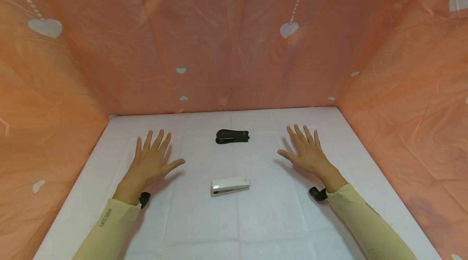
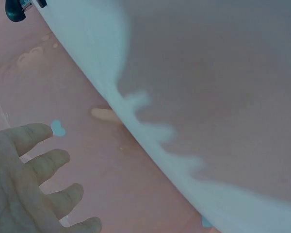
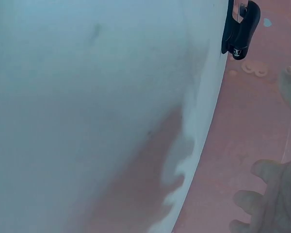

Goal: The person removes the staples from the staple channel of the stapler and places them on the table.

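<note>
Hovering hands: left hand (image 1: 148,166) and right hand (image 1: 308,156) spread wide over the table (image 1: 263,219), holding nothing.
Black stapler (image 1: 232,136): lies between the hands, farther from the person; probably stiff, rather heavy for its size, best gripped around the middle.
White stapler (image 1: 230,185): lies nearer, apart from the black one; its top shines, so perhaps slippery, and likely gives under pressing; holding by the long sides seems safer.

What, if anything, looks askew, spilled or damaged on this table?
Nothing stands out. The black stapler and the white stapler rest apart on the white cloth, with no spill or breakage visible. The left hand and right hand, one on either side, are spread and hold nothing.
</note>
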`<state>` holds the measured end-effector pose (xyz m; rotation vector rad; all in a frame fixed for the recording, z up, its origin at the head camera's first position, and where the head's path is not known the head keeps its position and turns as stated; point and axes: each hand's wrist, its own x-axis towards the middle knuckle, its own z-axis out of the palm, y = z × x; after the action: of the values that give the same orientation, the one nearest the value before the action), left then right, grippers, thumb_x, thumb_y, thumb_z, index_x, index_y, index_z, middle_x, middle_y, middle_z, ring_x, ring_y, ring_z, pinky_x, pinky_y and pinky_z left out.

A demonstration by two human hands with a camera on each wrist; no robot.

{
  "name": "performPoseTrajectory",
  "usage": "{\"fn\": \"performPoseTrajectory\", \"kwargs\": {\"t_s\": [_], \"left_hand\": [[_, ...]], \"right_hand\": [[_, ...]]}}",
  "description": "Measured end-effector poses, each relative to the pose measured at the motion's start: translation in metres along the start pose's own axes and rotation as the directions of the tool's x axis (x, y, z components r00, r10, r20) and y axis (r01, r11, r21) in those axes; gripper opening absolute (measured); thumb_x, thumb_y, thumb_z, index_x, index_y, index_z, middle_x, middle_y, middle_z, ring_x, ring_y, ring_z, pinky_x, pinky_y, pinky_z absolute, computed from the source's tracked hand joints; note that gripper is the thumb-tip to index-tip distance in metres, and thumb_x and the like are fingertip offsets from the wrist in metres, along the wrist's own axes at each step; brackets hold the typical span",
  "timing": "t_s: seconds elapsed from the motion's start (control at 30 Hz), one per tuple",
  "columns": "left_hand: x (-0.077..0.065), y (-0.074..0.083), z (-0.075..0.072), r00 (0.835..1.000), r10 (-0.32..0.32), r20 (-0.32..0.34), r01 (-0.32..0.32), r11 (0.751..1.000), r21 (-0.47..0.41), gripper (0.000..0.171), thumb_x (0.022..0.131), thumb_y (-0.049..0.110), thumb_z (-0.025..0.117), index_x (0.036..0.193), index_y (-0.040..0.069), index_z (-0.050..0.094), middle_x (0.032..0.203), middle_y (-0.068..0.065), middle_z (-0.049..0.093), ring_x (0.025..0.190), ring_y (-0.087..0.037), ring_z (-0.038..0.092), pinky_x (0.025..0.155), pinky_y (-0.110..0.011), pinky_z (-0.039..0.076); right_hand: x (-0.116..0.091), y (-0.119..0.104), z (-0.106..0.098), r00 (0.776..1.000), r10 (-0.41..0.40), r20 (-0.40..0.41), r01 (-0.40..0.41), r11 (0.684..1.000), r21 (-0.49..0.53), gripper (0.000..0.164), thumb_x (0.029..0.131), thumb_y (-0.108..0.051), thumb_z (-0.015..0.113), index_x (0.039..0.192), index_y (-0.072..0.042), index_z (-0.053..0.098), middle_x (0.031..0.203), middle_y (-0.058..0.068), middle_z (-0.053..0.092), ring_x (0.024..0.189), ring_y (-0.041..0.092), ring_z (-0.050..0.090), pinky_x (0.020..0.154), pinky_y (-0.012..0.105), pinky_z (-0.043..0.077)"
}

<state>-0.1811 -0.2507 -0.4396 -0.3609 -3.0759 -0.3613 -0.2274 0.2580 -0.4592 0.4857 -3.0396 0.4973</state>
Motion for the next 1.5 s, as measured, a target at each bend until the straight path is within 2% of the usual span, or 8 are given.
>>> {"fn": "performPoseTrajectory", "kwargs": {"t_s": [0.4,0.7,0.93,1.23,1.5], "left_hand": [[-0.002,-0.002,0.011,1.0,0.028,0.014,-0.028,1.0,-0.01,0.105,0.1,0.072,0.058,0.169,0.001,0.024,0.176,-0.027,0.013,0.162,-0.054,0.001,0.124,-0.073,-0.006],[-0.007,0.007,0.016,0.995,0.099,-0.002,-0.099,0.995,-0.02,0.103,0.098,0.069,0.063,0.168,0.002,0.03,0.175,-0.025,0.02,0.161,-0.053,0.01,0.125,-0.072,0.002],[-0.009,0.015,0.023,0.982,0.19,0.009,-0.189,0.98,-0.061,0.105,0.095,0.071,0.065,0.168,0.003,0.031,0.174,-0.024,0.024,0.161,-0.052,0.016,0.126,-0.071,0.008],[-0.009,0.027,0.033,0.965,0.26,0.014,-0.258,0.963,-0.08,0.114,0.088,0.079,0.068,0.167,0.003,0.035,0.174,-0.022,0.029,0.16,-0.049,0.022,0.126,-0.069,0.015],[-0.007,0.039,0.04,0.942,0.335,0.032,-0.329,0.936,-0.123,0.117,0.082,0.069,0.083,0.163,-0.002,0.038,0.171,-0.022,0.034,0.158,-0.046,0.029,0.127,-0.065,0.02]], "right_hand": [[-0.001,-0.006,0.007,1.0,-0.017,-0.008,0.017,0.999,0.032,0.097,0.101,-0.065,0.061,0.172,-0.012,0.022,0.178,0.021,0.013,0.164,0.048,0.001,0.126,0.066,-0.011],[0.0,-0.021,0.018,0.996,-0.082,-0.017,0.083,0.996,0.034,0.096,0.101,-0.064,0.063,0.172,-0.014,0.022,0.177,0.02,0.018,0.164,0.047,0.005,0.128,0.065,-0.008],[-0.002,-0.038,0.021,0.992,-0.129,-0.014,0.13,0.99,0.05,0.099,0.099,-0.064,0.066,0.173,-0.016,0.022,0.178,0.018,0.019,0.165,0.044,0.007,0.129,0.064,-0.004],[-0.004,-0.053,0.026,0.98,-0.197,-0.034,0.199,0.976,0.082,0.098,0.097,-0.061,0.07,0.171,-0.014,0.027,0.178,0.015,0.021,0.165,0.04,0.01,0.131,0.06,0.001],[-0.004,-0.065,0.029,0.961,-0.275,-0.036,0.277,0.947,0.164,0.094,0.098,-0.053,0.074,0.17,-0.012,0.029,0.176,0.013,0.026,0.164,0.037,0.02,0.132,0.05,0.012]]}}
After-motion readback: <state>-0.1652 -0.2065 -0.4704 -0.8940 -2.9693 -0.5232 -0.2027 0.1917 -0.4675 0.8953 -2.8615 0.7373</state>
